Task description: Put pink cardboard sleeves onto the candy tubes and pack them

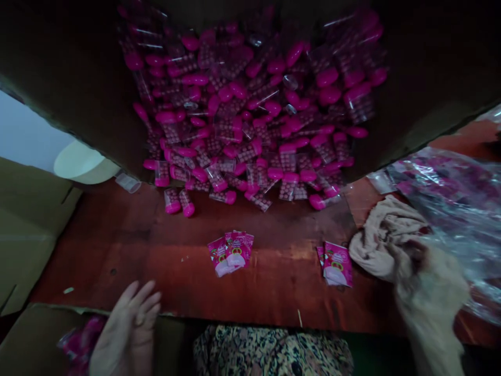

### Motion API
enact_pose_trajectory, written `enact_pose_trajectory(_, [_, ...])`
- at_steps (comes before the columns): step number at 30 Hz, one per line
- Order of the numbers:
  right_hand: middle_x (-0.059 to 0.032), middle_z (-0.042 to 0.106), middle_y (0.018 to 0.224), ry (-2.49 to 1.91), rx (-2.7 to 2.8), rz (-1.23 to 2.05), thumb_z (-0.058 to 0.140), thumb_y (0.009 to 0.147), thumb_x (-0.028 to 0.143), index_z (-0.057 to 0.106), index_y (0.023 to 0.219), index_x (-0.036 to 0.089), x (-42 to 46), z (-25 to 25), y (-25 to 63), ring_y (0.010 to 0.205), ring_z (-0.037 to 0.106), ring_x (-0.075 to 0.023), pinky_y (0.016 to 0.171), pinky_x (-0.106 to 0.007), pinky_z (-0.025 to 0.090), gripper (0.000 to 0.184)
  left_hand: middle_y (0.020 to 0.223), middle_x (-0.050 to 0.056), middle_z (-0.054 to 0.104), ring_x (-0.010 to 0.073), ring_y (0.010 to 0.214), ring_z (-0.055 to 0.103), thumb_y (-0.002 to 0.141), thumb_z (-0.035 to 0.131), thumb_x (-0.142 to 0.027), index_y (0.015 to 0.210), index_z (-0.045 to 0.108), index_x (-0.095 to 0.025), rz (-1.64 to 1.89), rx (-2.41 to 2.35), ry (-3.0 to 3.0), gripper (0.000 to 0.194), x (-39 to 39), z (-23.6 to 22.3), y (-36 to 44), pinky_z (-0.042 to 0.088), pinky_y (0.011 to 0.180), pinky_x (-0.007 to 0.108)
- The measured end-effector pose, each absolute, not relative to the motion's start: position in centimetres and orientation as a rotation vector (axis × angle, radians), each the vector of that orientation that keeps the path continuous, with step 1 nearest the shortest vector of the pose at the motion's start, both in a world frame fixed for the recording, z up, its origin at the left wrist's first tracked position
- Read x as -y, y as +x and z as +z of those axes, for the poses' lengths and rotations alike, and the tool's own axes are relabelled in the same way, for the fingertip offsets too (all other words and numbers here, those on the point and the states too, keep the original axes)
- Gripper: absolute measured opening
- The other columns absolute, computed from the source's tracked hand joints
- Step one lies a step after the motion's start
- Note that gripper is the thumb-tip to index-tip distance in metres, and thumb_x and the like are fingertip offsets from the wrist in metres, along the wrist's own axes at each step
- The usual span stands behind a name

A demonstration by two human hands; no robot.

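Left hand (127, 326) empty, fingers extended; right hand (432, 279) blurred at the cloth (378, 243), grip we cannot tell | pink sachets (237, 253) in two piles on the bench (274, 295) | we'd do well to keep the cloth off the nearer pile

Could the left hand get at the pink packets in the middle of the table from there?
Most likely yes: the left hand looks open at the table's near edge, and flat red tabletop leads to the pink packets, with no visible obstacle between.
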State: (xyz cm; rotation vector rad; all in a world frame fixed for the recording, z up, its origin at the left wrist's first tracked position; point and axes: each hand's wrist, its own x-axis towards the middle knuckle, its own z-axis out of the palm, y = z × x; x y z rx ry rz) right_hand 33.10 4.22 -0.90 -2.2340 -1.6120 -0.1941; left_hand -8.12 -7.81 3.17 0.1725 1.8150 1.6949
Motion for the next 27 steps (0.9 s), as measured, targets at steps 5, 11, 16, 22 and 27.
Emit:
enact_pose_trajectory(5, [-0.0179,0.057,0.063,-2.244,1.625,-0.172,0.034,0.087,0.05,0.064,0.091,0.014,-4.4,0.3,30.4,0.06,0.054,-0.0297,0.05,-0.039,0.033,0.047,0.087,0.007,0.072,0.0169,0.075,0.067,0.068,0.071,-0.025,0.092,0.067,-0.014,1.521,-1.7,0.495,0.027,2.3,0.7,-2.5,0.052,0.071,0.025])
enact_pose_trajectory(11, [-0.0085,0.061,0.082,-1.582,1.931,0.324,0.048,0.088,0.034,0.063,0.095,0.018,-3.1,0.8,16.0,0.079,0.053,-0.0228,0.069,-0.035,0.044,0.023,0.091,0.007,0.071,0.017,0.078,0.065,0.073,0.065,-0.028,0.092,0.068,-0.016,1.434,-1.787,0.672,0.023,1.1,-1.3,-1.4,0.051,0.073,0.026])
enact_pose_trajectory(16, [-0.0075,0.062,0.077,-1.527,2.094,0.513,0.061,0.081,0.023,0.069,0.077,0.02,-3.2,-1.1,9.8,0.075,0.051,-0.0229,0.067,-0.034,0.041,0.009,0.09,0.007,0.069,0.019,0.082,0.063,0.073,0.065,-0.027,0.089,0.07,-0.017,1.407,-1.808,0.813,0.019,1.4,-1.6,-1.4,0.048,0.078,0.028])
enact_pose_trajectory(22, [-0.006,0.062,0.077,-1.468,2.064,0.527,0.06,0.083,0.02,0.071,0.079,0.021,-3.3,-1.0,10.6,0.073,0.051,-0.0199,0.065,-0.032,0.041,0.012,0.087,0.006,0.068,0.0189,0.083,0.061,0.074,0.064,-0.026,0.08,0.072,-0.018,1.414,-1.82,0.877,0.013,1.3,-1.0,-1.6,0.048,0.078,0.028])
enact_pose_trajectory(27, [-0.0074,0.063,0.086,-1.275,2.034,0.516,0.055,0.085,0.016,0.07,0.094,0.024,-2.5,-0.2,11.0,0.082,0.051,-0.0203,0.069,-0.033,0.045,0.019,0.071,0.003,0.068,0.0149,0.065,0.06,0.067,0.07,-0.028,0.073,0.073,-0.016,1.414,-1.686,0.726,0.014,0.2,0.5,-1.2,0.049,0.062,0.023])
